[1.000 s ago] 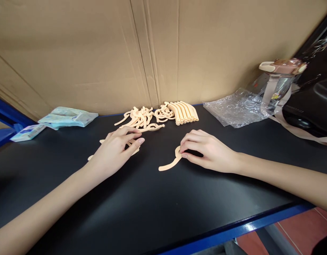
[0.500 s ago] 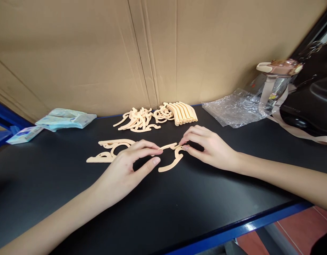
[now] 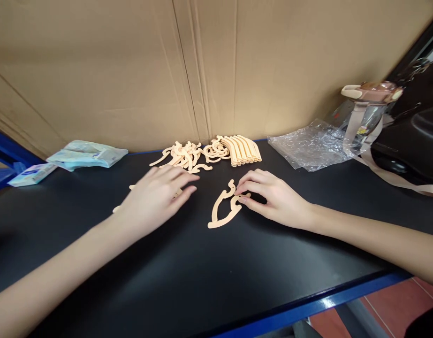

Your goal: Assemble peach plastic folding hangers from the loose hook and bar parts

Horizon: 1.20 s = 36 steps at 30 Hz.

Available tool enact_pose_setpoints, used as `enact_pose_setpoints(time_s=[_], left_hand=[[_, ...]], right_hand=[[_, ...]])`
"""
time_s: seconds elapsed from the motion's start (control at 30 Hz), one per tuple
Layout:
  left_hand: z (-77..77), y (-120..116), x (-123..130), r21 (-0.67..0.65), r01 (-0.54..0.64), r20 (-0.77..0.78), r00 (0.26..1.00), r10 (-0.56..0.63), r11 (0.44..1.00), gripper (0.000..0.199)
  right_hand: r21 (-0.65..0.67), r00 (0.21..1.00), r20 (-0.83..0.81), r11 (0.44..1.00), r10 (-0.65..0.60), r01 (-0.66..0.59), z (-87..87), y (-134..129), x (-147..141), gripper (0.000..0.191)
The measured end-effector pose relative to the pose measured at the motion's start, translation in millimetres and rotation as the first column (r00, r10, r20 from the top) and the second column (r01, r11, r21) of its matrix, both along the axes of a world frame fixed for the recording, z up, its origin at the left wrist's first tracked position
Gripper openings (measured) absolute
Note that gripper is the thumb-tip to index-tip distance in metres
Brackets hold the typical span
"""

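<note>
Two curved beige pieces (image 3: pixel 225 219) lie on the black table in front of me, their lower left ends meeting. My right hand (image 3: pixel 272 196) is at their upper right ends, thumb and fingertips closed on the pieces. Over on the left, my left hand (image 3: pixel 158 193) hovers with fingers apart and holds nothing. Beneath it other beige pieces (image 3: pixel 117 209) are mostly hidden. Farther back lie a loose pile of beige pieces (image 3: pixel 183 156), some ring-like hooks (image 3: pixel 215 150) and a neat row of curved beige arms (image 3: pixel 241 150).
Blue-white soft packs (image 3: pixel 87 154) lie at the back left. A clear plastic bag (image 3: pixel 304 145), a strapped bottle (image 3: pixel 373 108) and a black bag (image 3: pixel 413 136) are at the right. Cardboard (image 3: pixel 132 70) stands behind the table (image 3: pixel 202 281).
My left hand has let go of a curved piece and moved left over the other pieces. That piece now lies turned, its lower end against the other one. My right hand stays nearly in place.
</note>
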<state>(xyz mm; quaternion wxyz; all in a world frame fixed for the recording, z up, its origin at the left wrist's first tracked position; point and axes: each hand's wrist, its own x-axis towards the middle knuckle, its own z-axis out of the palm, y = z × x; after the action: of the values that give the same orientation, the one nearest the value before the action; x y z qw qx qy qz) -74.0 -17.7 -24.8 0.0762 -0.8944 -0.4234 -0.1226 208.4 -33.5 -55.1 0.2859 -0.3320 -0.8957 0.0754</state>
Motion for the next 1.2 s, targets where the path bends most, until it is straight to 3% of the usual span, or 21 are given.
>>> enact_pose_setpoints(time_s=[0.1, 0.3, 0.43, 0.6, 0.67, 0.73, 0.8, 0.9, 1.0, 1.1, 1.2], left_hand=[[0.1, 28.4, -12.4, 0.053, -0.086, -0.098, 0.991, 0.091, 0.995, 0.043], [-2.4, 66.5, -28.0, -0.141, -0.025, -0.034, 0.999, 0.021, 0.99, 0.034], [2.6, 71.9, -25.0, -0.229, 0.023, -0.023, 0.999, -0.029, 0.973, 0.028], [7.0, 65.6, -16.5, -0.34, -0.007, 0.053, 0.998, 0.027, 0.94, 0.025], [11.3, 61.4, -16.0, -0.358, -0.039, 0.165, 0.981, 0.104, 0.933, 0.03], [17.6, 57.7, -16.9, -0.378, -0.133, 0.347, 0.897, 0.274, 0.916, 0.034], [23.5, 57.0, -18.4, -0.434, -0.247, 0.504, 0.731, 0.46, 0.867, 0.037], [25.0, 65.4, -21.4, -0.495, -0.408, 0.575, 0.507, 0.642, 0.767, 0.035], [18.0, 79.3, -26.5, -0.538, -0.534, 0.571, 0.339, 0.748, 0.653, 0.031], [10.0, 88.1, -33.1, -0.585, -0.571, 0.52, 0.28, 0.807, 0.575, 0.031], [5.0, 90.0, -38.6, -0.588, -0.585, 0.47, 0.315, 0.824, 0.559, 0.034]], right_hand=[[-0.009, 1.0, -0.005, 1.0, 0.008, -0.008, 0.2, 0.5, -0.2, 0.015], [-0.022, 1.0, -0.005, 1.0, 0.009, -0.009, -1.2, 0.5, 0.4, 0.014], [-0.034, 1.0, -0.003, 0.999, 0.015, -0.015, -2.0, 0.8, 0.5, 0.015], [-0.036, 1.0, -0.001, 0.999, 0.015, -0.015, 0.0, 0.4, 0.0, 0.015], [-0.038, 1.0, 0.002, 0.999, 0.016, -0.016, 0.8, 0.0, -0.2, 0.015], [-0.043, 1.0, 0.008, 0.999, 0.022, -0.022, 1.2, -0.3, -0.1, 0.016], [-0.044, 1.0, 0.012, 0.999, 0.027, -0.027, 1.1, -0.3, 0.2, 0.016], [-0.039, 0.999, 0.011, 0.999, 0.038, -0.037, 0.9, -0.5, 0.7, 0.015], [-0.041, 0.999, 0.015, 0.998, 0.046, -0.045, 0.6, -1.0, 0.8, 0.015], [-0.046, 0.999, 0.023, 0.998, 0.045, -0.044, 0.8, -1.3, 0.4, 0.015], [-0.054, 0.999, 0.03, 0.998, 0.043, -0.041, 1.4, -0.8, -0.4, 0.015]])
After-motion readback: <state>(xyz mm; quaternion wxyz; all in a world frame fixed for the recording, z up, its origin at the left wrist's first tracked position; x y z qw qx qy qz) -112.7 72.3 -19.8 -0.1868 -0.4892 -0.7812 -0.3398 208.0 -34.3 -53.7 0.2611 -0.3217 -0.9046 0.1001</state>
